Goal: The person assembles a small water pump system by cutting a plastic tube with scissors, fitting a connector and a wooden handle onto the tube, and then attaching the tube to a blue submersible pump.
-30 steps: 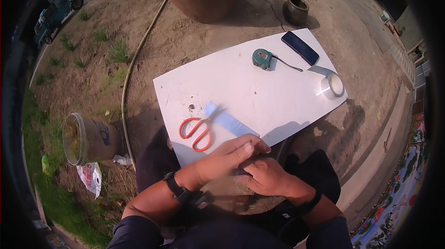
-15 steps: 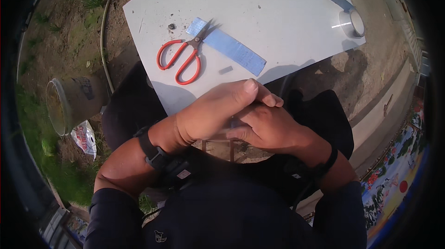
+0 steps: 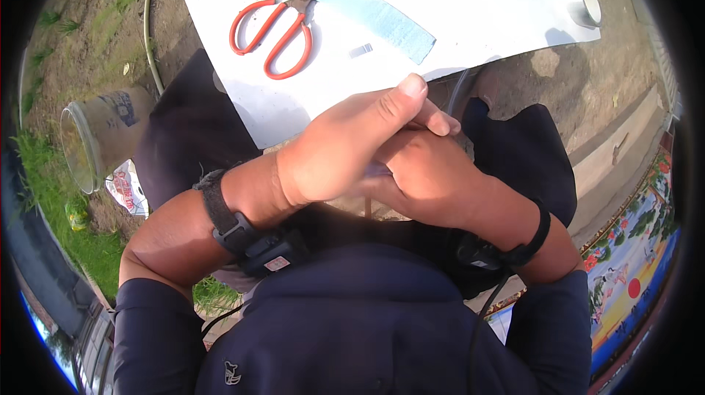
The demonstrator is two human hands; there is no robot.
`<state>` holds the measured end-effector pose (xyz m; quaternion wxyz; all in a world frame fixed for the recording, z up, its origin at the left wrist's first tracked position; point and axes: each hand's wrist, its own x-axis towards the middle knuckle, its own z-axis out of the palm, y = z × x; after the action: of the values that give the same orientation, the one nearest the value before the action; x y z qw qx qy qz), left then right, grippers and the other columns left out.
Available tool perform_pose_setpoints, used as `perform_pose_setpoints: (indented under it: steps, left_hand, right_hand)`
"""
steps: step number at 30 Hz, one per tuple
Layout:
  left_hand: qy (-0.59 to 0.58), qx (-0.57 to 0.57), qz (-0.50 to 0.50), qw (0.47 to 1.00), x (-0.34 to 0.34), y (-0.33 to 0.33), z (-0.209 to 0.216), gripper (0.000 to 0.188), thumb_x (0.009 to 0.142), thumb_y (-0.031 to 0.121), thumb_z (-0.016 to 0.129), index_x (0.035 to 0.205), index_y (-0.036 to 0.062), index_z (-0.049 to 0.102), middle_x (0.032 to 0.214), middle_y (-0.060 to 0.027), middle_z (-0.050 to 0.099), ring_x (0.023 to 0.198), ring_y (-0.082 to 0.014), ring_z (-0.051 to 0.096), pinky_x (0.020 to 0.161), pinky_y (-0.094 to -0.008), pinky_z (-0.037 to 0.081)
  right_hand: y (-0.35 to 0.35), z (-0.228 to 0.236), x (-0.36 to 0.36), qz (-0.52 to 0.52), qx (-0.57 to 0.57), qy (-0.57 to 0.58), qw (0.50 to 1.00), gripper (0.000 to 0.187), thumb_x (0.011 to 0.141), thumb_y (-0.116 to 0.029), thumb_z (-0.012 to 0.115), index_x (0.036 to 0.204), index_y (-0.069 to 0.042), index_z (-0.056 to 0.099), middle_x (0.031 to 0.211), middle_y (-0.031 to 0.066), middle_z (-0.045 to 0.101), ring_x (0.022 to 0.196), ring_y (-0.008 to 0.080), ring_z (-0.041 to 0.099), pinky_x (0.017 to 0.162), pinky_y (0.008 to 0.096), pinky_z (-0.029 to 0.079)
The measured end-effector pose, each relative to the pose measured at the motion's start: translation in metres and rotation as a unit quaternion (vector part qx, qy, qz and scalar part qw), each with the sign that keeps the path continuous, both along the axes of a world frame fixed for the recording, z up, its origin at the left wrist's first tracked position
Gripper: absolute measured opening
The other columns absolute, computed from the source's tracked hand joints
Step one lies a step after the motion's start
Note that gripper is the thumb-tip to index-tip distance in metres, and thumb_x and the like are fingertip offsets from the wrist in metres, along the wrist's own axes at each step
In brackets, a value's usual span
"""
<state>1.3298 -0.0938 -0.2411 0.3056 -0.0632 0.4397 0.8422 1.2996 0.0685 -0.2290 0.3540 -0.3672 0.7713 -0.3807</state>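
Note:
My left hand (image 3: 345,144) lies across my right hand (image 3: 433,167), its thumb up and its fingers curled over the right knuckles. The right fingers are folded inward and mostly hidden behind the left palm. A small bluish-grey sliver (image 3: 377,169) shows between the palms, too little to name. Beyond the hands, red-handled scissors (image 3: 283,35) rest on the white board (image 3: 257,101) with blades slightly apart, touching a light blue textured strip (image 3: 385,22). A small grey piece (image 3: 361,50) lies between scissors and strip.
A roll of silver tape (image 3: 581,2) stands near the board's right edge. To the left are a bucket on its side (image 3: 110,134), a white printed bag (image 3: 128,188) and a hose (image 3: 149,35). A colourful patterned panel (image 3: 635,263) is at the right.
The view has tipped so the board, scissors and strip sit higher in the picture, and it looks brighter. My hands stay clasped together, with the thumb raised a little higher.

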Motion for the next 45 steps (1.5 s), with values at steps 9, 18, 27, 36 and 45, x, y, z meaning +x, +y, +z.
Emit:
perform_pose_setpoints:
  steps: [9,18,27,36,45]
  left_hand:
    - [0.052,-0.002,-0.036,0.998,-0.002,-0.001,-0.005,0.062,0.110,0.048,0.030,0.120,-0.0038,0.063,0.125,-0.0210,0.065,0.119,-0.0294,0.061,0.108,-0.0399,0.044]
    - [0.025,0.013,0.017,0.999,-0.004,0.003,0.001,0.051,0.109,0.041,0.040,0.108,-0.0042,0.065,0.112,-0.0137,0.067,0.109,-0.0211,0.061,0.103,-0.0352,0.046]
    - [0.030,-0.031,-0.044,0.998,-0.001,0.001,-0.003,0.057,0.110,0.044,0.034,0.119,-0.0043,0.063,0.123,-0.0194,0.067,0.117,-0.0287,0.062,0.108,-0.0390,0.044]
    - [0.057,-0.035,-0.011,0.998,-0.004,0.002,0.000,0.060,0.108,0.045,0.032,0.124,-0.0052,0.060,0.124,-0.0201,0.066,0.117,-0.0272,0.063,0.108,-0.0381,0.045]
    - [-0.123,0.037,0.047,0.991,-0.016,-0.005,0.004,0.070,0.106,0.055,0.035,0.127,-0.0079,0.058,0.126,-0.0219,0.065,0.114,-0.0263,0.065,0.104,-0.0381,0.049]
  right_hand:
    - [-0.001,0.002,0.003,-0.046,-0.038,-0.040,0.997,0.033,0.088,-0.029,0.073,0.106,-0.001,0.069,0.099,0.0155,0.071,0.096,0.0342,0.067,0.083,0.0422,0.053]
    - [0.000,0.003,-0.002,0.012,0.011,-0.032,0.999,0.040,0.089,-0.033,0.071,0.110,0.000,0.068,0.103,0.0172,0.071,0.101,0.0353,0.066,0.087,0.0435,0.051]
    - [0.001,-0.005,0.009,0.020,-0.039,0.025,0.999,0.043,0.089,-0.034,0.071,0.111,0.003,0.066,0.109,0.0184,0.068,0.102,0.0355,0.065,0.088,0.0444,0.051]
    - [-0.002,-0.004,-0.003,0.023,-0.045,0.047,0.998,0.038,0.088,-0.030,0.073,0.106,0.003,0.067,0.099,0.0185,0.070,0.093,0.0366,0.067,0.081,0.0442,0.053]
    - [0.013,0.001,-0.024,-0.018,-0.040,-0.016,0.999,0.024,0.087,-0.023,0.071,0.092,-0.001,0.062,0.091,0.0173,0.067,0.087,0.0377,0.066,0.072,0.0445,0.052]
